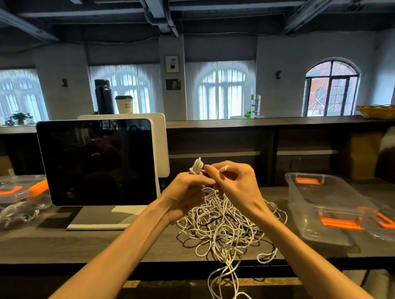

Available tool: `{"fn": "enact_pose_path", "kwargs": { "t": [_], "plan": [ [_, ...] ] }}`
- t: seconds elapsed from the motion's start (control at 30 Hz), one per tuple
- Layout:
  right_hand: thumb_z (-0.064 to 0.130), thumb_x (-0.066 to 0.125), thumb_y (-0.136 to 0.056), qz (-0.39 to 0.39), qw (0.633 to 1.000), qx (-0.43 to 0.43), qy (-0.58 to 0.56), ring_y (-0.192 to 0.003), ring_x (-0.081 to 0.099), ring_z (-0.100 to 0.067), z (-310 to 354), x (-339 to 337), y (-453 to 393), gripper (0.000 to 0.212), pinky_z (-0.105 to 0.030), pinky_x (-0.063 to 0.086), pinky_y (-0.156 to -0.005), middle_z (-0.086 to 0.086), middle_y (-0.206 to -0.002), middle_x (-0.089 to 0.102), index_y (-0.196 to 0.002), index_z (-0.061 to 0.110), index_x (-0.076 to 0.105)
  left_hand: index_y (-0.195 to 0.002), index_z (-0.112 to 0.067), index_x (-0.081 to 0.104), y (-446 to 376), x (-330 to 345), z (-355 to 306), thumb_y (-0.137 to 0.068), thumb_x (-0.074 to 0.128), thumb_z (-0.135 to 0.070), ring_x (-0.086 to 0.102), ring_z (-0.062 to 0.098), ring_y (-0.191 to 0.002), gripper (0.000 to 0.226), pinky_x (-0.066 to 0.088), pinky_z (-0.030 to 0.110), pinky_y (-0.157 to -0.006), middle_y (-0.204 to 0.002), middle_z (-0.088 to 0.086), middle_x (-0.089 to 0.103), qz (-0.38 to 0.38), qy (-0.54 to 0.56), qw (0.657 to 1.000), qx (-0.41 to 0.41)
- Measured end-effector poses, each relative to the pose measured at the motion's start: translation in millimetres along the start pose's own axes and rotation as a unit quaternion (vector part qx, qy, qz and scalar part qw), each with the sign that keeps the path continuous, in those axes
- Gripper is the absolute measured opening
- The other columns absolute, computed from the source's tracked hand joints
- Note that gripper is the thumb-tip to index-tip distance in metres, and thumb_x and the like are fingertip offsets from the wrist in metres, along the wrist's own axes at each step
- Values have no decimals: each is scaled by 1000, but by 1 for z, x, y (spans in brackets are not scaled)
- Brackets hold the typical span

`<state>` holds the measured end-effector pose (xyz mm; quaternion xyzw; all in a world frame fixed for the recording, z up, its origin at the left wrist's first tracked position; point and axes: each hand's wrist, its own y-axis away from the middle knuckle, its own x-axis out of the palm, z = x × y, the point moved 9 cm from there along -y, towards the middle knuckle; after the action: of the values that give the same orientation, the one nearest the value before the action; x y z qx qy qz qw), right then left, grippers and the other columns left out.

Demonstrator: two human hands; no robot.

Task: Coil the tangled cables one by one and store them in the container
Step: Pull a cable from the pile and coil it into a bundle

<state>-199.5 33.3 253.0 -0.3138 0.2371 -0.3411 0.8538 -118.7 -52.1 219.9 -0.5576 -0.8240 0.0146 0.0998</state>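
Left hand (pixel 186 191): raised above the desk, fingers curled round a small white coil (pixel 196 166) of cable.
Right hand (pixel 233 181): just right of it, fingertips pinching the white cable end (pixel 224 168).
Tangled cables (pixel 221 223): white heap on the dark desk (pixel 82 244) beneath both hands, strands trailing over the near edge.
Container (pixel 318 202): clear, orange-clipped, open, right of the heap.
Monitor (pixel 98 161): far left.

Two hands are seen — a left hand (pixel 183 193) and a right hand (pixel 233 184). One tangled pile of white cables (pixel 221 225) is counted, individual cables not separable. Two clear containers are counted — one far left (pixel 16 200), one right (pixel 320 202) — plus one monitor (pixel 96 159), one flask (pixel 103 97), one paper cup (pixel 124 104), one basket (pixel 382 111).
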Motion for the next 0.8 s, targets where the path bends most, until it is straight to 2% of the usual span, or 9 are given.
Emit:
{"fn": "enact_pose_path", "kwargs": {
  "t": [0.1,0.2,0.33,0.4,0.47,0.57,0.67,0.73,0.8],
  "plan": [
    [6,69,-95,-8,999,-44,-19,-68,67,-7,8,-3,5,18,-18,51,-59,8,-83,72,-111,12,76,-58,-18,56,-5,-1,-4,-94,65,-34,26,5,-33,41,15,22,-45,-41,-7,32,49,113,992,5],
    [9,71,-94,12,997,-59,-37,-67,67,-11,13,-2,7,16,-23,53,-59,2,-84,75,-109,7,77,-58,-14,39,-7,-3,-5,-95,57,-52,26,7,-30,56,23,18,-42,-39,-3,30,51,143,988,-2],
    [9,75,-92,95,986,-106,89,-86,75,-11,30,3,6,19,-23,60,-73,2,-96,78,-110,12,78,-75,-6,61,-7,-5,-1,-88,58,-66,37,15,-43,61,31,24,-57,-50,4,47,2,-47,999,2],
    [4,74,-91,165,963,-129,169,-89,74,-6,36,15,8,27,-22,60,-78,1,-100,79,-116,13,77,-99,-6,65,-8,-9,-3,-88,57,-68,55,24,-63,63,38,29,-63,-77,18,65,-47,-112,992,20],
    [3,71,-93,208,950,-131,194,-87,74,-4,40,19,7,27,-24,61,-78,2,-100,79,-118,13,76,-111,-10,63,-6,-9,-8,-91,56,-65,58,18,-63,59,38,26,-56,-83,17,65,-66,-145,987,33],
    [11,69,-97,203,956,-120,173,-76,73,-3,45,12,4,19,-22,60,-69,4,-89,78,-115,11,77,-102,-9,64,-3,0,-9,-95,47,-63,37,8,-43,57,26,20,-42,-58,-2,56,-35,-176,983,25],
    [22,66,-98,185,974,-69,111,-60,66,-7,42,9,6,19,-15,49,-54,13,-72,70,-109,11,79,-67,-16,51,-2,2,-12,-95,30,-71,30,6,-41,66,24,20,-43,-46,-8,43,-52,-201,978,34],
    [26,62,-101,181,979,-37,83,-56,59,-7,37,10,9,22,-16,44,-51,12,-67,65,-107,13,79,-61,-17,43,-3,-2,-16,-99,25,-67,35,6,-42,65,31,16,-43,-45,-8,41,-98,-184,976,65],
    [29,55,-105,183,980,-2,77,-55,53,-6,31,14,12,26,-16,41,-50,8,-66,60,-106,14,77,-66,-16,49,-4,-10,-23,-105,28,-57,49,8,-55,60,44,17,-55,-52,-8,49,-156,-166,966,119]
  ]
}}
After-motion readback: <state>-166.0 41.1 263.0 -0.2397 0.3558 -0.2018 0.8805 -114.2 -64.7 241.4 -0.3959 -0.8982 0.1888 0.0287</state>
